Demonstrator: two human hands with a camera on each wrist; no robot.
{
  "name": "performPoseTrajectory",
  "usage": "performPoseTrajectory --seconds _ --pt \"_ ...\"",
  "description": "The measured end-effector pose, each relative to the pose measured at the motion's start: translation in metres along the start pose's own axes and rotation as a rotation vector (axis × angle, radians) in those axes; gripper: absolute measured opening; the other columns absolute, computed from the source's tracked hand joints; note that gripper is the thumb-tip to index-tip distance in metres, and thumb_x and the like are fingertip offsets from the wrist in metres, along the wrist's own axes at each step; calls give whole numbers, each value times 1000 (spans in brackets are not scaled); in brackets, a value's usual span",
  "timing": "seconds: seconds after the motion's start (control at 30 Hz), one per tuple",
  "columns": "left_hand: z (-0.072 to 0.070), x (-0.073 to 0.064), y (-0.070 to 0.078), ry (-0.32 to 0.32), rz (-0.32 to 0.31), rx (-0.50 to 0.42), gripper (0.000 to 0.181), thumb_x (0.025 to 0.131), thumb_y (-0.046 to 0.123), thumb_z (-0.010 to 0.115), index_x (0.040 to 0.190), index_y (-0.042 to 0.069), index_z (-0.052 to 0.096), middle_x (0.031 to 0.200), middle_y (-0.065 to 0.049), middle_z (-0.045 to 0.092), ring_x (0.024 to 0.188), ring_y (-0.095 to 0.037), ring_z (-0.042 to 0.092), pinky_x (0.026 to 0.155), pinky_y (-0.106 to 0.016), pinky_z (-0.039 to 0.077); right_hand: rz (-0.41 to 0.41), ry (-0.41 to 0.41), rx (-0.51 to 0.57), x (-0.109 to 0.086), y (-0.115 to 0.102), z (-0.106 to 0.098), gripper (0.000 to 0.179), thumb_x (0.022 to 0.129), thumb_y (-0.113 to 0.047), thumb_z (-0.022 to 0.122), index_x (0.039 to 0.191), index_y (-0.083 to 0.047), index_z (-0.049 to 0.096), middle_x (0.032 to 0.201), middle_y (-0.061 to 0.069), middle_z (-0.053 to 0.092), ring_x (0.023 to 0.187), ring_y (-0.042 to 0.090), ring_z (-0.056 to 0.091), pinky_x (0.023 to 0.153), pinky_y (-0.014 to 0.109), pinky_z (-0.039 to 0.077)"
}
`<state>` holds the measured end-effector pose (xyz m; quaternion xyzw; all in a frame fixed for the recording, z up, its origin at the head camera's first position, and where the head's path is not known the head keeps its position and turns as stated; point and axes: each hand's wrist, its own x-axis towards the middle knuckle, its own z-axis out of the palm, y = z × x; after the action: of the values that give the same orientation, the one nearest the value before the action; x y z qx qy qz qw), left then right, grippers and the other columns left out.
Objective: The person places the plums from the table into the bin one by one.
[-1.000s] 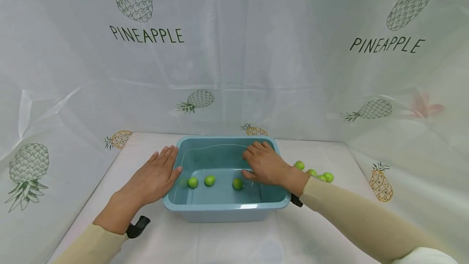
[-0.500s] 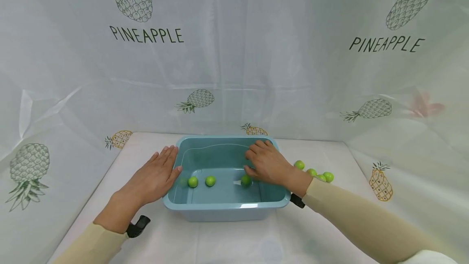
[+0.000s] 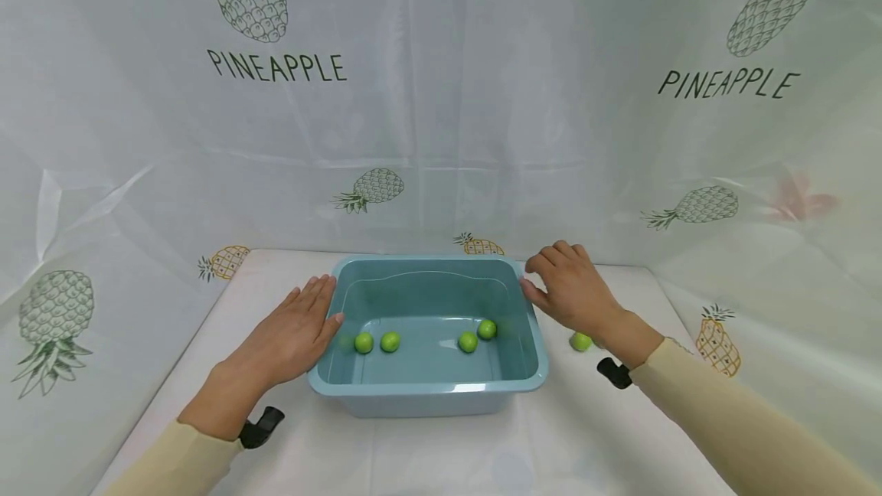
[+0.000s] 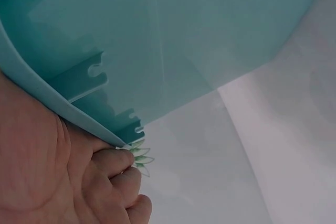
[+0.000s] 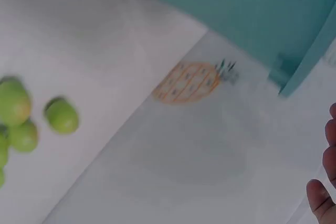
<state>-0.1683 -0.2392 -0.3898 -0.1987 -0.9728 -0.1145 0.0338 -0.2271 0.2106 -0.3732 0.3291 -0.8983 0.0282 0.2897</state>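
My left hand rests along the left rim of a blue-green plastic basin, its fingers straight. In the left wrist view its palm lies against the basin's rim. Past the right rim, my right hand hovers with loosely bent fingers and nothing in them. Inside the basin, two small round green fruits lie at left and two more green fruits at right. Outside it, one green fruit shows beside my right forearm. The right wrist view shows several green fruits, blurred.
A white-covered table carries the basin. Behind it hangs a pale sheet printed with pineapples. My right forearm covers part of the table's right side, hiding most of the loose fruits in the head view.
My right hand has risen out of the basin and moved right past its rim. Another fruit now shows at the basin's right, and one rolled slightly rightward. My left hand has stayed put.
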Motion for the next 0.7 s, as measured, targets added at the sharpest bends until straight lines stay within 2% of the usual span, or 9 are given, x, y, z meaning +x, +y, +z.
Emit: performPoseTrajectory --seconds 0.17,0.3,0.4,0.47,0.5,0.6,0.7 --pt "1 0 0 -2 0 -10 68 113 32 46 160 -13 29 167 -32 31 156 -50 28 127 -65 26 77 12 -36 -32 32 -4 20 89 -21 78 96 -3 69 92 11 70 88 33 58 77 49 48" --pt "1 0 0 -11 -8 -7 67 113 31 46 160 -13 28 167 -31 30 157 -50 26 128 -64 24 93 11 -92 -62 57 1 22 87 -21 77 96 -3 68 92 12 69 87 35 59 75 53 48" --pt "1 0 0 -11 -9 -6 68 113 31 46 161 -13 27 167 -31 30 157 -50 26 128 -64 25 78 12 -132 -84 76 6 27 94 -29 67 95 -3 67 91 13 67 86 36 58 76 55 48" --pt "1 0 0 -10 -8 -4 68 113 31 46 161 -13 28 167 -31 31 157 -50 27 128 -64 25 54 9 -159 -97 87 10 37 101 -37 53 95 -2 66 89 12 65 85 36 57 75 56 47" --pt "1 0 0 -7 -6 -4 68 113 32 46 160 -13 28 167 -31 31 157 -50 27 127 -64 25 45 -7 -173 -103 91 11 38 100 -37 53 95 -2 66 90 13 65 85 36 56 75 57 48" --pt "0 0 1 1 0 0 67 113 32 46 160 -13 29 167 -31 32 156 -50 28 127 -64 26 48 -81 -212 -116 99 12 33 96 -34 65 98 -2 66 93 13 65 87 35 56 76 56 48" --pt "0 0 1 4 0 -3 67 113 33 46 160 -12 30 167 -31 33 156 -49 28 127 -64 27 56 -172 -245 -128 104 13 37 78 -23 86 101 -1 67 97 13 66 91 35 57 80 56 50"
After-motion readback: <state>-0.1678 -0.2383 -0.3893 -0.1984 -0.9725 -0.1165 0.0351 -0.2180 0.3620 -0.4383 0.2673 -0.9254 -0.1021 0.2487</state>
